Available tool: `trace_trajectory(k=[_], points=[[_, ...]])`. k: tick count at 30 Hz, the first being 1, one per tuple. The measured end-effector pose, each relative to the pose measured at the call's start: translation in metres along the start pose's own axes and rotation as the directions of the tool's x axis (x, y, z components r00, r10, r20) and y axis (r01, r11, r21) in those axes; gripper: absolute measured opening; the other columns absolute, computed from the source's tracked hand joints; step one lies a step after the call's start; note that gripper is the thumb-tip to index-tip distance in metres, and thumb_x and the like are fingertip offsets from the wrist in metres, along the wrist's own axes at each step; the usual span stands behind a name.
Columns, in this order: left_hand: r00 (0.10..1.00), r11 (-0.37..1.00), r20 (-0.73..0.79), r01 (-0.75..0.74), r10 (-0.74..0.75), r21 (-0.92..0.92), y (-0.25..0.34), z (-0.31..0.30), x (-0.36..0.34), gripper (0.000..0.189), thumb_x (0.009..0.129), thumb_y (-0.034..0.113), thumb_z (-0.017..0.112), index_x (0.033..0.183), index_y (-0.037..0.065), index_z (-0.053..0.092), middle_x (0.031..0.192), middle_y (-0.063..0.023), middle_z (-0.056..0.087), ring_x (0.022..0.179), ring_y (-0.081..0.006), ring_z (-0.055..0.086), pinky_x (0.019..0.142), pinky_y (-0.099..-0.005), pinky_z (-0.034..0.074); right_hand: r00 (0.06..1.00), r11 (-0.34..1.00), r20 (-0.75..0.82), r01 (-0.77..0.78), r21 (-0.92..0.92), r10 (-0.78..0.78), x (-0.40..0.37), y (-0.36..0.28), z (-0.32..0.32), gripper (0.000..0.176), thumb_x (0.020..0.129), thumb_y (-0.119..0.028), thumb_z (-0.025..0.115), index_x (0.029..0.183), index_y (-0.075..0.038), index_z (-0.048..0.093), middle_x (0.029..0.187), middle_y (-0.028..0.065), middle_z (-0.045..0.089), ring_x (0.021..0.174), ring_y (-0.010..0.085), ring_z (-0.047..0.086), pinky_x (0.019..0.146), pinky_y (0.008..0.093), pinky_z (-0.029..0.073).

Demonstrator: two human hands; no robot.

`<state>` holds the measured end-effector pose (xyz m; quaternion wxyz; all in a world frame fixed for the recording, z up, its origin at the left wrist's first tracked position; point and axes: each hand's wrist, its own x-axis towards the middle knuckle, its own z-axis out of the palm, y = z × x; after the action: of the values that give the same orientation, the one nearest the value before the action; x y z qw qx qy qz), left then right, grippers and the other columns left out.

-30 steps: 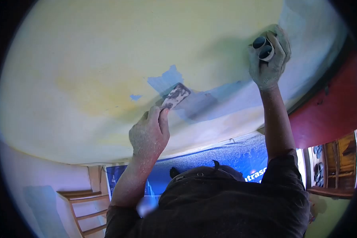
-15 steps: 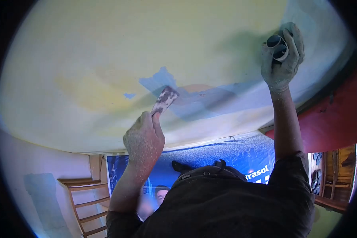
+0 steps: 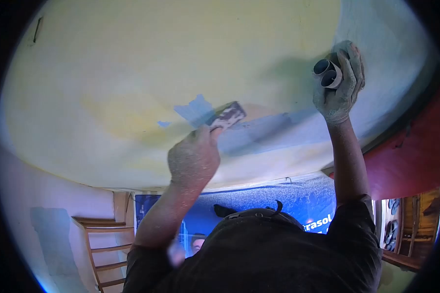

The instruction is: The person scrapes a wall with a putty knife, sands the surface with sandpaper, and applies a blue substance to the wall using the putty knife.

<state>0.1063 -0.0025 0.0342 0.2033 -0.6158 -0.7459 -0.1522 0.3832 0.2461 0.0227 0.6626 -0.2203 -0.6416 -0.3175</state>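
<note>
My left hand (image 3: 193, 158), coated in pale dust, grips a flat putty scraper (image 3: 228, 116) whose dark, white-smeared blade lies against the curved, pale yellow surface (image 3: 146, 63). The blade is beside a ragged light blue patch (image 3: 196, 110) and a wider bluish area (image 3: 266, 132). Farther right and higher, my right hand (image 3: 341, 90) is also dusty. It holds a pair of joined round tubes (image 3: 330, 78) between thumb and fingers, their dark open ends showing. Its fingertips are at the surface.
Below the surface lies a blue printed banner (image 3: 288, 198) strewn with white dust. A wooden ladder-like frame (image 3: 110, 249) stands at the lower left, by a wall with a grey-blue patch (image 3: 56, 239). Red material (image 3: 401, 156) and wooden shelving (image 3: 423, 219) are on the right.
My left hand and the scraper have moved right, and the blade has tilted closer to level. My right hand, still with the tubes, appears slightly lower and farther left. The view has shifted a little.
</note>
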Motion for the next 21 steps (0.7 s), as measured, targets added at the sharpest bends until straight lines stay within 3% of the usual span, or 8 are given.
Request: trace_trajectory(k=[2,6,13,16,18,21], points=[[0.999,0.999,0.012,-0.03,0.03,0.029,0.003,-0.002,0.001,0.034,0.111,0.035,0.069,0.088,0.011,0.063,0.071,-0.0147,0.072,0.062,-0.038,0.075,0.054,-0.0489,0.058,1.0,1.0,-0.008,0.001,0.009,-0.001,0.0,0.0,0.0,0.054,0.101,-0.029,0.079,0.145,-0.003,0.061,0.156,0.0213,0.061,0.143,0.0433,0.06,0.12,0.0523,0.046],[0.999,0.997,-0.017,0.038,-0.037,0.071,-0.046,-0.012,-0.018,0.033,0.11,0.036,0.07,0.088,0.012,0.065,0.07,-0.0145,0.071,0.062,-0.0373,0.075,0.057,-0.0489,0.059,0.999,1.0,0.033,-0.023,0.017,0.023,-0.002,0.0,-0.002,0.054,0.1,-0.026,0.078,0.146,-0.002,0.061,0.156,0.0216,0.061,0.145,0.0429,0.06,0.121,0.0521,0.045],[1.0,1.0,-0.02,-0.009,0.009,-0.005,0.004,-0.004,0.003,0.031,0.11,0.035,0.068,0.089,0.012,0.066,0.073,-0.0139,0.073,0.064,-0.0371,0.076,0.059,-0.0478,0.06,1.0,1.0,-0.012,0.005,0.001,-0.005,-0.002,0.004,0.001,0.053,0.102,-0.029,0.076,0.146,-0.002,0.062,0.156,0.0226,0.061,0.144,0.0431,0.061,0.12,0.0522,0.046],[0.999,0.999,-0.019,0.045,-0.045,0.026,-0.038,-0.008,-0.021,0.032,0.11,0.035,0.068,0.089,0.012,0.065,0.072,-0.0156,0.073,0.064,-0.038,0.076,0.059,-0.0488,0.059,0.998,1.0,0.063,0.008,0.012,-0.009,0.002,0.0,-0.007,0.058,0.1,-0.02,0.077,0.15,0.001,0.056,0.155,0.0271,0.06,0.144,0.0487,0.057,0.121,0.0586,0.044],[0.998,0.994,0.016,0.065,-0.067,0.082,-0.042,-0.014,-0.017,0.033,0.111,0.036,0.068,0.088,0.011,0.064,0.072,-0.0163,0.074,0.064,-0.0391,0.076,0.058,-0.05,0.059,1.0,1.0,0.015,-0.001,-0.008,0.001,0.0,0.003,-0.002,0.055,0.102,-0.027,0.076,0.147,-0.001,0.06,0.155,0.0234,0.061,0.144,0.0454,0.059,0.121,0.0549,0.045],[0.999,1.0,-0.048,-0.005,0.004,-0.018,-0.006,-0.006,0.006,0.035,0.11,0.036,0.069,0.087,0.011,0.064,0.072,-0.0162,0.074,0.064,-0.0389,0.076,0.058,-0.0497,0.059,1.0,1.0,0.016,-0.021,-0.019,0.021,-0.003,0.0,-0.001,0.055,0.103,-0.032,0.075,0.147,-0.002,0.061,0.156,0.0226,0.06,0.145,0.0439,0.059,0.122,0.0537,0.043]])
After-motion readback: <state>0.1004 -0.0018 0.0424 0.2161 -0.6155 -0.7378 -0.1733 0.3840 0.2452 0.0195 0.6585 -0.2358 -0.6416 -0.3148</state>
